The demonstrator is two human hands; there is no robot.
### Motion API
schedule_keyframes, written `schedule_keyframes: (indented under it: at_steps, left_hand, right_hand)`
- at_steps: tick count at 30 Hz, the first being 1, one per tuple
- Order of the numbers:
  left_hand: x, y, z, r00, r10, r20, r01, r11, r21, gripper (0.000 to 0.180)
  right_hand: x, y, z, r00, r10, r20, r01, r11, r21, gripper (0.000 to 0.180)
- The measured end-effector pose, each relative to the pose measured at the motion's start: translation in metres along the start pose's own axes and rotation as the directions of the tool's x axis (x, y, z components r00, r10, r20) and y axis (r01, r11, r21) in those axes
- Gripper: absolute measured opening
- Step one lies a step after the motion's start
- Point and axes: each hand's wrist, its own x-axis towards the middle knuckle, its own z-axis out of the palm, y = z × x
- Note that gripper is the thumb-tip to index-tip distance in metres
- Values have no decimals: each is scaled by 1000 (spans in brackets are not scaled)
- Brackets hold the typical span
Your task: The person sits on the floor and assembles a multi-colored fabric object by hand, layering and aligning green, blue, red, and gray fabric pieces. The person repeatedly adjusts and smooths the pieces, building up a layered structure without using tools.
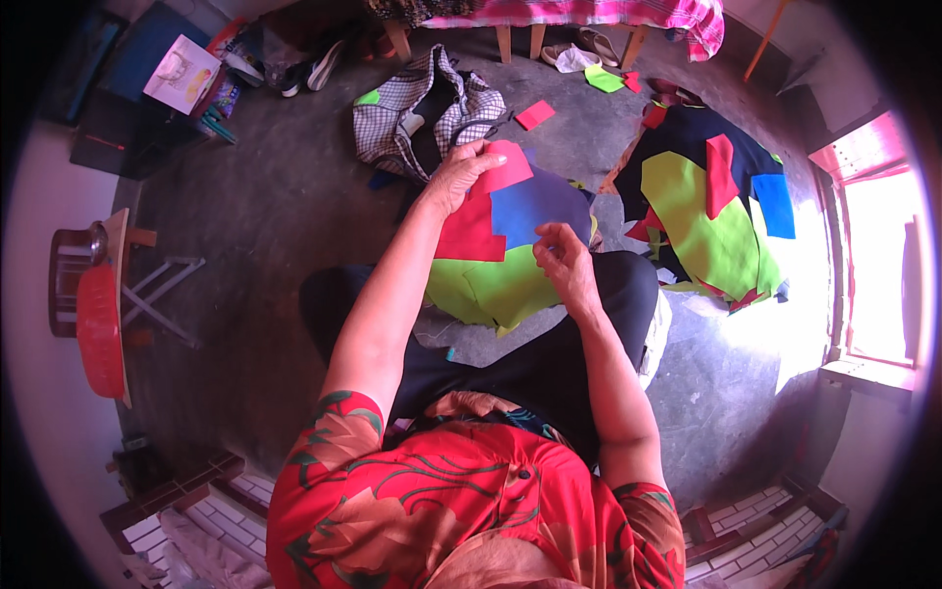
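Observation:
I sit on the floor with a stack of cloth pieces over my knees. My left hand (459, 175) grips the top edge of a red cloth piece (473, 224). A blue cloth piece (535, 204) lies over the red one, and my right hand (566, 260) pinches its lower edge. Under both spreads a lime green cloth piece (491, 292) that hangs over my black trousers (549, 368).
A pile of dark blue, green, red and blue cloth (711, 211) lies on the floor to the right. A checked bag (427, 108) sits ahead, with loose scraps (535, 114) near it. A red tray on a wooden stool (98, 314) stands left. Sandals (589, 44) lie under a bed.

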Motion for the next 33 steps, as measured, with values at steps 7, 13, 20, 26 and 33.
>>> schedule_keyframes:
  at_steps: [7,13,20,26,33]
  left_hand:
    - [25,-59,-67,935,11,-354,225,754,617,32]
    - [21,-61,-97,887,44,-460,369,530,763,32]
    - [12,-43,-113,870,72,-487,430,372,823,38]
    - [-11,-48,-100,860,417,-295,273,113,955,43]
    - [-61,-82,-61,908,414,-56,53,17,998,55]
  right_hand:
    - [15,-7,-2,996,49,70,-51,998,22,22]
    - [24,-8,16,994,55,94,-55,998,7,19]
    - [25,-6,33,987,70,143,-70,998,-5,18]
    - [25,-8,34,986,79,144,-72,996,-50,19]
    - [18,15,30,995,31,98,-28,999,-28,17]
